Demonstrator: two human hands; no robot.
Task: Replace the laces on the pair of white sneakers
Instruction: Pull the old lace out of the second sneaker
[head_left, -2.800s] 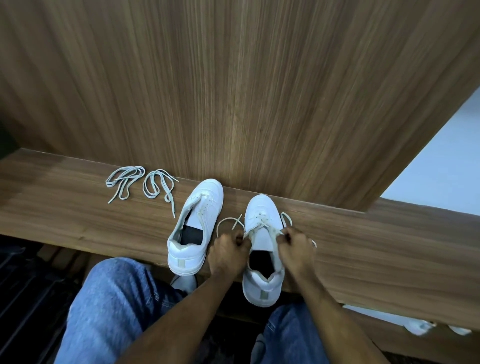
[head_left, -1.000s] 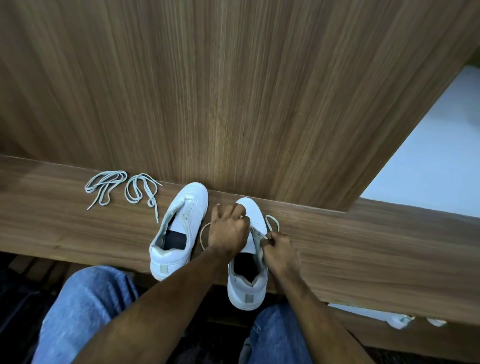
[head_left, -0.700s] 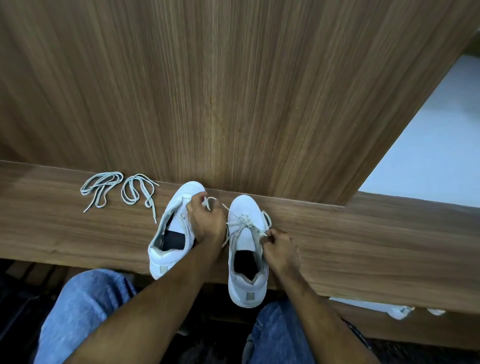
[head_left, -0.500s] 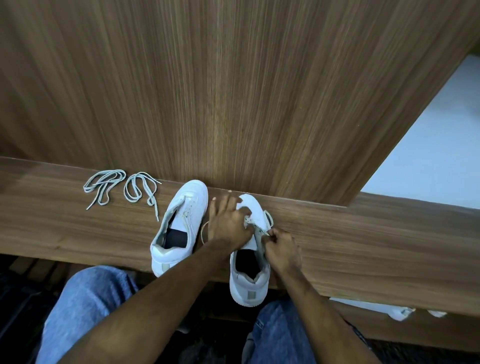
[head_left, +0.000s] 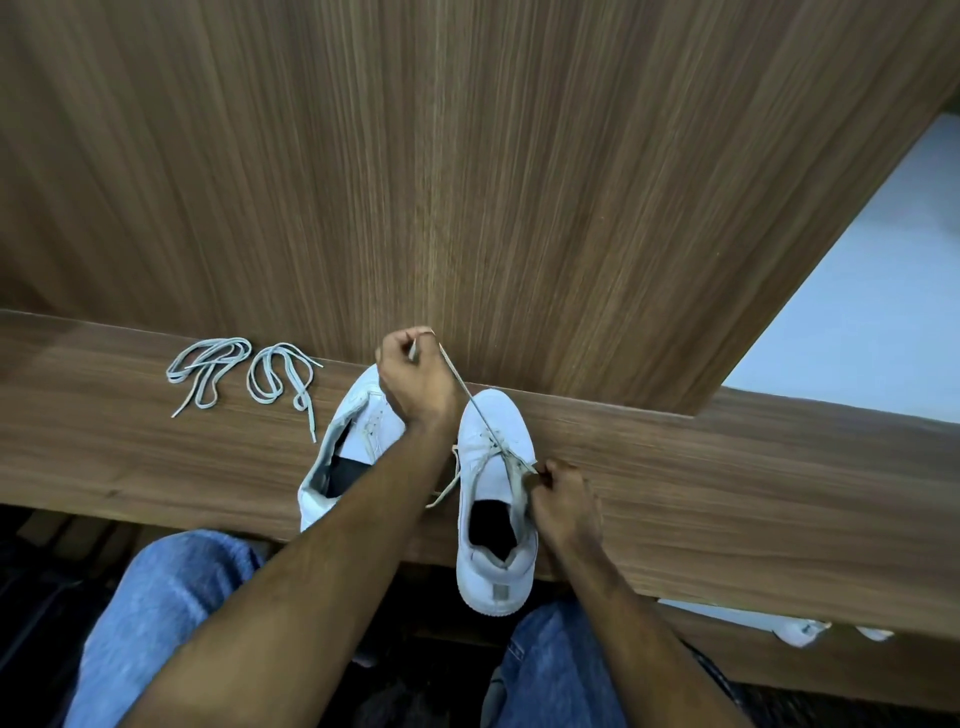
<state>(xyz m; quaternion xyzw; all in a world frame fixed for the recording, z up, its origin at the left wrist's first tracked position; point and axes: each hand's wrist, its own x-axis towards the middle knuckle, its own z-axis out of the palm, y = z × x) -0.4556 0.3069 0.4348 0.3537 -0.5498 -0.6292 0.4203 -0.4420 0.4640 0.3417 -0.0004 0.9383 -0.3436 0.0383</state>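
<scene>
Two white sneakers stand toe-first against a wooden panel on a wooden ledge (head_left: 727, 493). The right sneaker (head_left: 493, 499) has a lace (head_left: 467, 395) partly threaded through its eyelets. My left hand (head_left: 415, 379) is raised above the left sneaker (head_left: 353, 441) and grips one end of that lace, drawn taut up and to the left. My right hand (head_left: 563, 493) pinches the lace at the right sneaker's right eyelet row. The left sneaker has no lace and my left forearm partly covers it.
Two loose grey laces (head_left: 208, 369) (head_left: 283, 376) lie coiled on the ledge to the left of the sneakers. A vertical wooden panel (head_left: 467, 182) rises right behind the toes. My knees in blue jeans (head_left: 171, 597) sit below the ledge's front edge.
My left hand has lifted from the right sneaker's toe and pulled a lace end up and to the left until taut. My right hand has stayed at the eyelets.
</scene>
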